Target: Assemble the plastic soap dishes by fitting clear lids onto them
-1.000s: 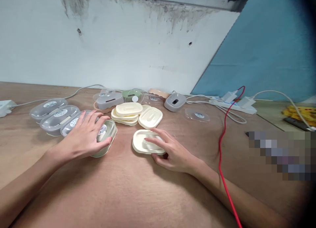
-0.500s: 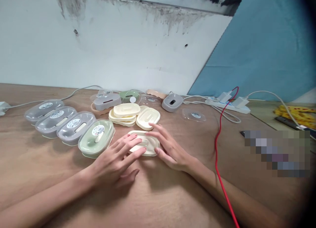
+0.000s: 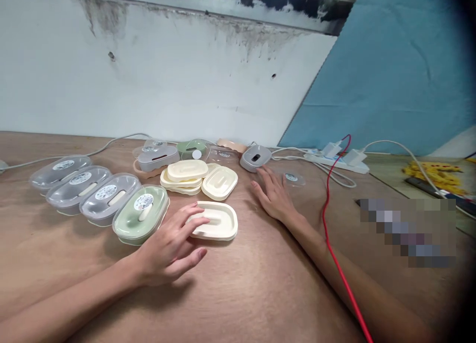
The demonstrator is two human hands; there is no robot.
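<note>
A cream oval tray (image 3: pixel 219 221) with a raised middle lies flat on the table in front of me. My left hand (image 3: pixel 173 246) is over its left end, fingers apart and fingertips on or just above it. My right hand (image 3: pixel 273 194) reaches forward with fingers spread, close to a grey oval soap-dish base (image 3: pixel 256 158) with a dark slot. Whether its fingertips touch the base I cannot tell. Behind the single tray lie a stack of cream trays (image 3: pixel 184 177) and one leaning cream tray (image 3: pixel 220 183).
To the left stand a green lidded soap box (image 3: pixel 141 214) and several grey lidded ones (image 3: pixel 110 197). Farther back are a grey base (image 3: pixel 158 157), a green base (image 3: pixel 191 148) and a clear lid (image 3: pixel 293 178). A red cable (image 3: pixel 325 224) crosses beside my right forearm; a power strip (image 3: pixel 336 160) lies behind.
My right hand has left the cream tray and moved forward and right to the grey base. My left hand stays by the tray, its thumb spread wider. The view has shifted slightly.
</note>
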